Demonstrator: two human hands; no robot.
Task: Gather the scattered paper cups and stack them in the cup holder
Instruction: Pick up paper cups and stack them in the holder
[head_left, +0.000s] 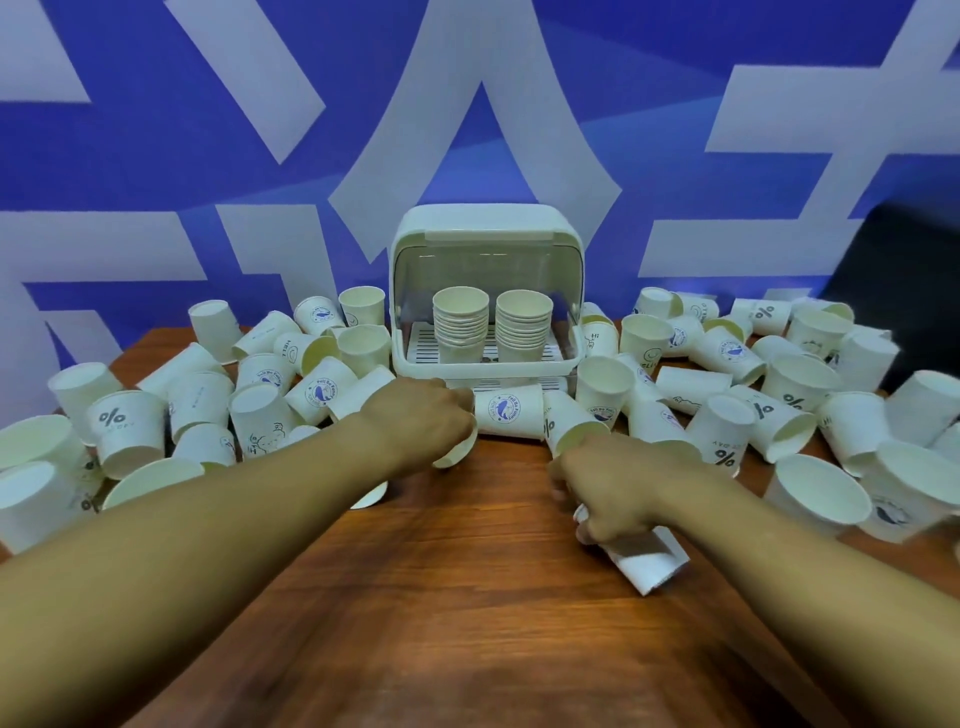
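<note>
The cup holder (485, 291), a pale box with its clear lid swung up, stands at the back middle of the wooden table (467, 597) and serves as the landmark here; inside it two stacks of paper cups (491, 325) stand upright side by side, while the rest lie strewn to either side of it and in front. Far to the left of the holder a tilted cup (122, 421) shows a bold "%" mark with small wording under it that is too blurred to read; nearer the holder on that side, a lying cup (321, 391) carries a round blue badge whose lettering seems to read "Fell Be Funny", and another behind it shows "HELL", probably part of "HELLO". Just in front of the holder the left hand (423, 421) is curled around a cup (457, 449), fingers closed on its wall, right beside a lying badge cup (506, 408); a careless lift could knock that neighbour or the cups crowded behind the wrist. In front of the holder and to its right, the right hand (608, 488) clutches a cup (649, 558) that looks squeezed flat, and a crushed cup may not nest in a stack. Farther right, cups read "Hi" and "%", one printed upside down, and those near the table edge could roll off if nudged.
</note>
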